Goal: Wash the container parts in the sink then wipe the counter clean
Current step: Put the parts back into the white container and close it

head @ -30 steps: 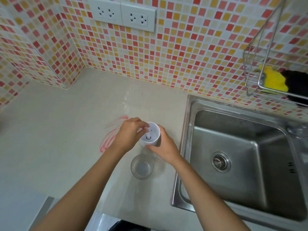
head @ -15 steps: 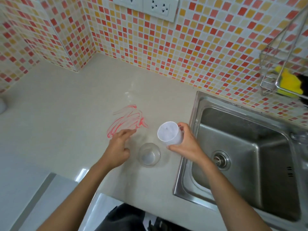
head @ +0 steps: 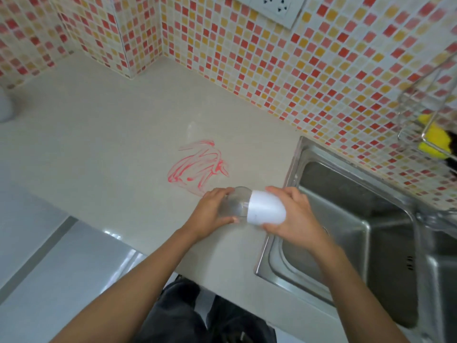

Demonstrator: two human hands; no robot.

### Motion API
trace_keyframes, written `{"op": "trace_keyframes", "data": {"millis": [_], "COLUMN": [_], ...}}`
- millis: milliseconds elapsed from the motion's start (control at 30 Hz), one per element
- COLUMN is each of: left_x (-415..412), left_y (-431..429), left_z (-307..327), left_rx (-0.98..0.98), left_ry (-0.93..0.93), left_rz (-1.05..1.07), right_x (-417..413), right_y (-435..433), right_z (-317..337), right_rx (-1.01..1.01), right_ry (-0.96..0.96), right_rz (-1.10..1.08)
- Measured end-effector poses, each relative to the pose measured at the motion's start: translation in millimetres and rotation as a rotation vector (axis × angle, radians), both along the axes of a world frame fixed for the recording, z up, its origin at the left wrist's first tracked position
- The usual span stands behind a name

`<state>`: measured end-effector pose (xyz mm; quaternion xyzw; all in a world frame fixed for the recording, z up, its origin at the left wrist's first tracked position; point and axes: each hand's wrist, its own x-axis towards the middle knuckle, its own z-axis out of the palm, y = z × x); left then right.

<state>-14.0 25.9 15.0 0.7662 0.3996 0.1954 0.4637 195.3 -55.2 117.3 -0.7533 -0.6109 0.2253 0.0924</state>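
Both hands are busy just beside the sink (head: pixel 295 158): our left hand (head: pixel 210 215) grips the clear cup (head: pixel 233 203), our right hand (head: pixel 298 214) the white cup (head: pixel 267 210), ends meeting; a red smear (head: pixel 197 167) marks the surface (head: pixel 111 144) farther off.

A white opaque plastic cylinder (head: pixel 267 210) and a clear round-bottomed plastic cup (head: pixel 233 203) are held on their sides, end to end and touching. The cup's open end meets the cylinder. Both hang just left of the stainless steel sink (head: pixel 293 167), above the beige smooth counter (head: pixel 99 157). The right hand (head: pixel 295 215) grips the cylinder and the left hand (head: pixel 210 214) holds the cup. A red streaky smear (head: pixel 197 167) lies on the counter, left of the sink and just beyond the two parts.
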Motion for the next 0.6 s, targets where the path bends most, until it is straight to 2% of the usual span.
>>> {"op": "trace_keyframes", "data": {"millis": [200,300,367,467,600], "left_x": [12.6,14.8,12.7,6.5,10.1], "left_y": [2.5,-1.0,-5.0,-10.3,-7.6], "left_z": [-1.5,0.4,1.6,2.7,9.6], "left_rx": [0.014,-0.108,-0.181,-0.237,-0.101], "left_ry": [-0.02,-0.045,-0.065,-0.098,-0.14], "left_rz": [-0.002,0.013,0.078,0.083,0.015], "right_x": [-31.6,-55.3,-60.0,-55.1,-55.0], "right_y": [26.2,31.9,33.7,33.2,33.1], "right_z": [12.3,10.8,4.0,-6.0,-14.8], "right_rx": [0.202,0.178,0.112,0.128,0.189], "right_ry": [-0.089,-0.244,-0.242,-0.053,0.391], "right_rz": [0.066,0.137,0.11,-0.022,-0.184]}}
